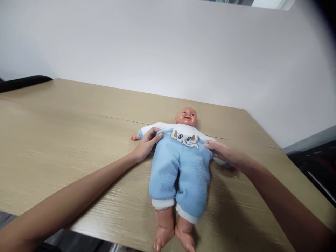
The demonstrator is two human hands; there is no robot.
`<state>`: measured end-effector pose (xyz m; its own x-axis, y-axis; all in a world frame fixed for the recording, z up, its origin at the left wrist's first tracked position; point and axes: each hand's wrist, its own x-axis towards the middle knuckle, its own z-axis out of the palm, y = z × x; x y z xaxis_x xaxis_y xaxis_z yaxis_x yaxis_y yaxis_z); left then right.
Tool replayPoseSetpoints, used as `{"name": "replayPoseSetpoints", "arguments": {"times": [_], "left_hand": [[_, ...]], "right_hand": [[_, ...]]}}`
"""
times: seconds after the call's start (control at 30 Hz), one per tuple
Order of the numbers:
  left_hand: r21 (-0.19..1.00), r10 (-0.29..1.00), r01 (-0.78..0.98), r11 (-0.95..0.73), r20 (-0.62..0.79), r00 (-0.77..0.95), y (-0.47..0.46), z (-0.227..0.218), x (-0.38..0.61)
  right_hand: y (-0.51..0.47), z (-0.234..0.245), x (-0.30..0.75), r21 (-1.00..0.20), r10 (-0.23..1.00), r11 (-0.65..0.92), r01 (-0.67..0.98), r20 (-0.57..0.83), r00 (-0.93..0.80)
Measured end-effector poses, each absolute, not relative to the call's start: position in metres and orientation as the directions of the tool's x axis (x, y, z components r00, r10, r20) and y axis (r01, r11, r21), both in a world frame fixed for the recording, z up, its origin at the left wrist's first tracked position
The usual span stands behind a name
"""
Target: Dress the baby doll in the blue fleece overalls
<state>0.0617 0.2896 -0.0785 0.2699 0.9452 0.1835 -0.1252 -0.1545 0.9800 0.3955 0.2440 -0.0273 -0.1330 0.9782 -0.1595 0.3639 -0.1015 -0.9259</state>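
Note:
A baby doll [187, 117] lies on its back on the wooden table, head toward the wall and bare feet toward me. It wears a white top [157, 126] with a blue cuff and fluffy blue pants [168, 168] with white hems. An elephant face [185, 137] is stitched at the waistband. At the waist's left side, my left hand [149, 142] grips the pants' edge, thumb on top. My right hand [223, 151] pinches the opposite edge between thumb and fingers, partly covering the doll's other sleeve. The fingertips under the cloth are hidden.
The wooden table [78, 140] reaches back to a white wall [147, 49]. A black curved object [28, 81] stands at its far left edge. Dark items [315, 168] lie beyond the right edge.

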Motion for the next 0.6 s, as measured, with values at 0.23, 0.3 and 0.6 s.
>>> {"name": "replayPoseSetpoints", "arguments": {"times": [0.23, 0.3, 0.6], "left_hand": [[0.979, 0.944, -0.088, -0.186, 0.203, 0.259, 0.289, -0.077, 0.061], [0.975, 0.944, -0.087, -0.205, 0.22, 0.244, 0.288, -0.076, 0.062], [0.947, 0.931, -0.086, -0.309, 0.319, 0.176, 0.287, -0.078, 0.061]], "right_hand": [[0.251, -0.009, 0.391, -0.925, 0.961, -0.164, 0.343, -0.228, -0.154], [0.255, -0.011, 0.386, -0.915, 0.97, -0.125, 0.383, -0.194, -0.147], [0.294, 0.002, 0.324, -0.855, 0.974, 0.225, 0.468, 0.211, -0.082]]}}
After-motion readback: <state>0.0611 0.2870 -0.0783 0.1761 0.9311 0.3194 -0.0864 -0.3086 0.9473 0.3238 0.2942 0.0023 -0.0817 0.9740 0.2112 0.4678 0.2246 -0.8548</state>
